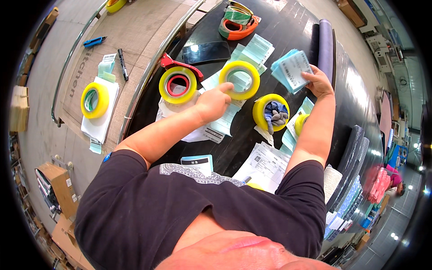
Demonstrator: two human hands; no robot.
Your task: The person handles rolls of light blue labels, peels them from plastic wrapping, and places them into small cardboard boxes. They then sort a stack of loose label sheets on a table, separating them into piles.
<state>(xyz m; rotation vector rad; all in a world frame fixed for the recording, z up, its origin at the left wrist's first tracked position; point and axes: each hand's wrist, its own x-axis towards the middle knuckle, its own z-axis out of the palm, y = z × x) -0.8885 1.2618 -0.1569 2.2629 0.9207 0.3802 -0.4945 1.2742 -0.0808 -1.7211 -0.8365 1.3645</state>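
Observation:
My left hand [213,104] is closed at the lower left rim of a yellow roll of clear tape [254,80], its fingers on the rim. Under and around that roll lie pale blue label slips [257,48]. In my right hand [320,83] I hold a fanned bundle of pale blue printed labels [288,72], raised at the right side of the black table [288,22]. Left of my left hand, a red tape dispenser [167,60] bears another yellow roll [192,81]. Between my arms, a yellow roll [259,112] has a blue-grey glove [276,114] stuffed in its core.
An orange dispenser [240,32] and a dark phone [206,52] lie farther back. Printed sheets [263,166] rest near me. On the cardboard-covered cart [135,36] at left are a blue cutter [94,42], a marker [122,65] and a tape roll [102,105]. Fabric rolls [326,49] line the right.

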